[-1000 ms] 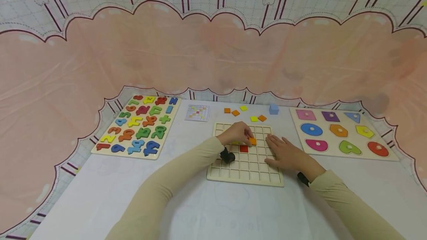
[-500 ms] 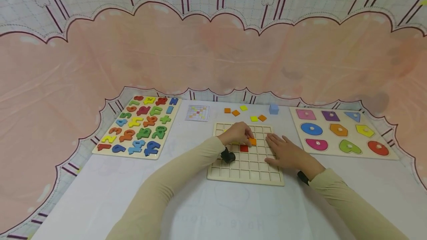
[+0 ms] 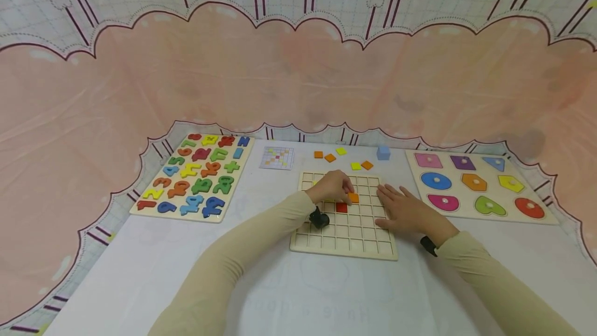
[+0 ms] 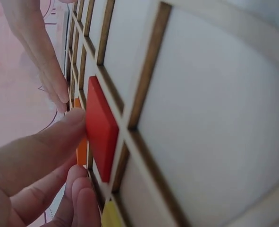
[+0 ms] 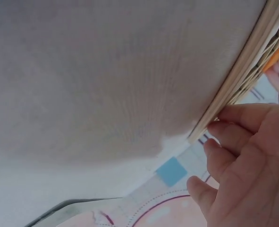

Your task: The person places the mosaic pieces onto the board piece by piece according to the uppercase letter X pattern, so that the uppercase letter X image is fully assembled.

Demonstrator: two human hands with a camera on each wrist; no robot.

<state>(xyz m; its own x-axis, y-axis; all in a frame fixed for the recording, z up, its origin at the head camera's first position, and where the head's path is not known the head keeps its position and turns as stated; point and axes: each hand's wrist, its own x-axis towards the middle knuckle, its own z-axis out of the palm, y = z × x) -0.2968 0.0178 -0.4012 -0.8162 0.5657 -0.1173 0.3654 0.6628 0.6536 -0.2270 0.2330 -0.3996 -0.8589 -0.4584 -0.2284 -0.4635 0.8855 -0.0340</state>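
Observation:
My left hand (image 3: pixel 331 185) pinches a square orange tile (image 3: pixel 354 198) at the grid board (image 3: pixel 355 232) in the head view. A red tile (image 4: pixel 100 130) sits in a cell beside my left thumb. Part of a yellow tile (image 4: pixel 111 215) shows under the left fingers; the rest is hidden. In the head view my right hand (image 3: pixel 412 214) lies at the board's right edge with its fingers extended. Its fingertips touch the board's edge (image 5: pixel 233 85) in the right wrist view.
Behind the board lie several loose orange tiles (image 3: pixel 318 154) and yellow tiles (image 3: pixel 356 166), with a blue cube (image 3: pixel 383 153) beside them. A pattern card (image 3: pixel 276 158) lies back left. A number puzzle (image 3: pixel 225 214) flanks the left side, a shape puzzle (image 3: pixel 468 206) the right.
My right hand has shifted slightly to the right, toward the board's outer edge. The left hand stays at the orange tile.

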